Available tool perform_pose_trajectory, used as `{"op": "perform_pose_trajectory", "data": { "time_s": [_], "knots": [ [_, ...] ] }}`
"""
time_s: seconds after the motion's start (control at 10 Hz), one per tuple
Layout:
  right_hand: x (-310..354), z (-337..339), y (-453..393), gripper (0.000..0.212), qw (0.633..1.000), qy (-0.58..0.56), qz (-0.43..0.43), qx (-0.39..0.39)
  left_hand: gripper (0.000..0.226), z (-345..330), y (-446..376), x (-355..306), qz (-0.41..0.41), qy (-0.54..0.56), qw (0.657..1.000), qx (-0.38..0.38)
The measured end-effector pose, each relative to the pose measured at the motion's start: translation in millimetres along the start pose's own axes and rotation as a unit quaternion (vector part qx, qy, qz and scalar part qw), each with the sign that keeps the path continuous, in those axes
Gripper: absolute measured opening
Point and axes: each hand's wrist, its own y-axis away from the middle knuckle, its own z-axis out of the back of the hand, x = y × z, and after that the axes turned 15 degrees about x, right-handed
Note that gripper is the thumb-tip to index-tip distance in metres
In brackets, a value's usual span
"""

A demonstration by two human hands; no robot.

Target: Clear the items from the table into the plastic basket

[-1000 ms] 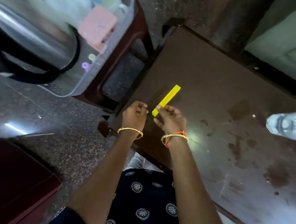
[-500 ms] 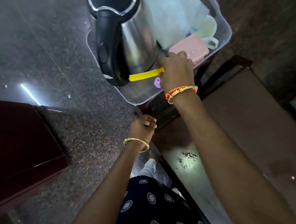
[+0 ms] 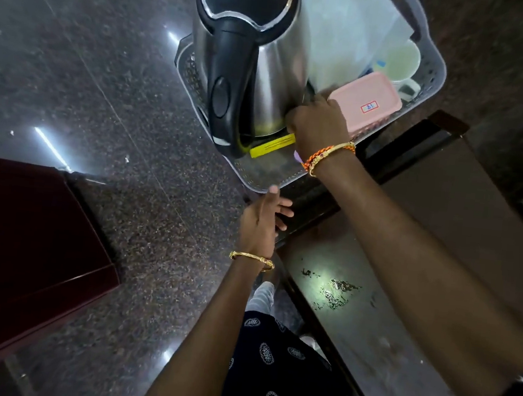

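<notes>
Right hand (image 3: 321, 125) pinching yellow strip (image 3: 272, 145) by one end, lowering it into basket (image 3: 435, 71) beside kettle (image 3: 248, 61). Strip looking light, stiff, easy. Left hand (image 3: 261, 222) hanging relaxed, holding nothing.

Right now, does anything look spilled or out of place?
Yes: dark crumbs or flecks lie scattered on the table around. In the basket nothing looks tipped; the kettle stands upright.

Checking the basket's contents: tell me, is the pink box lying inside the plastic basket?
Yes, the pink box lies inside the plastic basket, beside the kettle.
</notes>
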Motion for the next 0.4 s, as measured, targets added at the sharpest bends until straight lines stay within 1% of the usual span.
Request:
{"op": "perform_pose_trajectory", "data": {
  "time_s": [0.1, 0.2, 0.3, 0.4],
  "knots": [
    [-7.0, -4.2, 9.4, 0.024, 0.997, -0.042, 0.003, -0.060, 0.061, -6.1, 0.2, 0.2, 0.009, 0.017, 0.999, -0.039],
    [-13.0, -13.2, 31.5, 0.020, 0.977, -0.137, 0.002, -0.162, 0.061, -12.0, 1.8, -3.0, 0.001, 0.021, 0.998, -0.062],
    [-17.3, -31.7, 56.9, 0.018, 0.945, -0.198, -0.001, -0.261, 0.058, -17.3, 4.7, 0.0, -0.024, 0.010, 0.997, -0.076],
    [-18.2, -54.6, 73.3, 0.017, 0.926, -0.209, -0.016, -0.314, 0.051, -24.3, 13.0, 2.4, -0.043, -0.074, 0.994, -0.070]
  ]
}}
